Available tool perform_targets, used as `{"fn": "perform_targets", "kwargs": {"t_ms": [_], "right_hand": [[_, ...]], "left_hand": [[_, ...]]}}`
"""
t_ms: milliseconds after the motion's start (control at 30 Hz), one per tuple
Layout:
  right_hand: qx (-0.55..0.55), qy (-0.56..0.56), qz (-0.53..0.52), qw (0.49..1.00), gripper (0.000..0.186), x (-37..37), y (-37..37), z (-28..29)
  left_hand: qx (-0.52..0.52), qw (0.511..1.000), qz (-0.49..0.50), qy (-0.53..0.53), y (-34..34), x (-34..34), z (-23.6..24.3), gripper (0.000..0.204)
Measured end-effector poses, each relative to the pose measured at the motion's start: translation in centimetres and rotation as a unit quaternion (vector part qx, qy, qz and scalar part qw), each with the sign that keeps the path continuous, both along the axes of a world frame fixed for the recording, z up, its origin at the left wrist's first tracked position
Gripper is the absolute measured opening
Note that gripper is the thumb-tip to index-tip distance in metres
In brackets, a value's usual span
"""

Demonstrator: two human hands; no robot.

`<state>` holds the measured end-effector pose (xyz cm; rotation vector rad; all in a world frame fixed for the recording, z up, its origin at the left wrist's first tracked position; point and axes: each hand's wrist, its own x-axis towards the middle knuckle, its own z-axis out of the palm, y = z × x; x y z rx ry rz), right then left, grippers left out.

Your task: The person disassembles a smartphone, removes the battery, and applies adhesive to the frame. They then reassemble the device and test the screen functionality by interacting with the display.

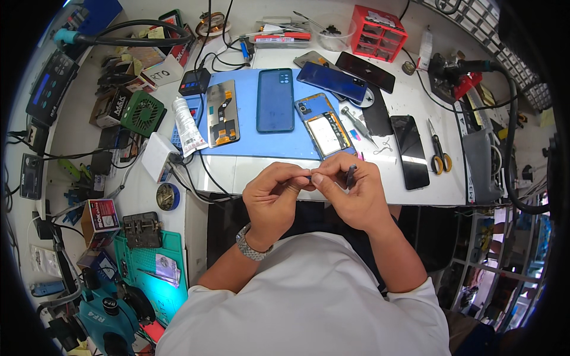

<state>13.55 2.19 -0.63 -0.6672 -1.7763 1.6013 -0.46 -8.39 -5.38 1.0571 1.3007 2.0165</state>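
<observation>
My left hand [274,194] and my right hand [351,193] meet at the white table's front edge, fingertips pinched together on a tiny part [309,176] too small to make out. My right hand also grips a dark slim tool [351,174] upright in its fist. Just beyond the hands lies an opened phone frame [325,126] with a pale battery showing, on a blue work mat [252,145]. A dark blue back cover [275,99] and a screen assembly [222,113] lie on the same mat.
A white glue tube [187,125] lies at the mat's left. A dark phone [409,151], scissors [437,154], tweezers [358,124], more phones [332,80] and a red parts drawer [378,32] sit to the right and back. Green fan [142,113] and cables crowd the left.
</observation>
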Motion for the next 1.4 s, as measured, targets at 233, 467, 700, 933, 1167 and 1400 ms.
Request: {"fn": "perform_targets", "kwargs": {"t_ms": [233,467,700,933,1167,1400], "right_hand": [[0.074,-0.048,0.008,0.996,0.004,0.5,0.0,0.1],[0.119,-0.051,0.019,0.991,0.012,0.4,1.3,1.4],[0.069,-0.153,0.018,0.986,0.019,0.5,1.5,2.5],[0.131,-0.189,0.001,0.973,0.025,0.5,1.4,2.4],[0.196,-0.106,-0.010,0.975,0.015,0.4,1.8,1.5],[0.406,-0.023,-0.057,0.912,0.027,0.0,1.5,0.2]], "left_hand": [[-0.002,1.000,-0.005,-0.003,0.0,0.5,0.1,0.012],[-0.046,0.989,-0.062,-0.122,0.3,-0.5,0.3,0.018],[-0.062,0.993,-0.063,-0.085,0.5,-0.5,0.8,0.016],[-0.060,0.993,-0.049,0.085,0.5,-0.6,1.3,0.008],[-0.069,0.994,-0.053,-0.073,0.8,-0.8,0.7,0.012],[-0.085,0.981,-0.019,-0.174,1.4,-1.5,1.1,0.021]]}}
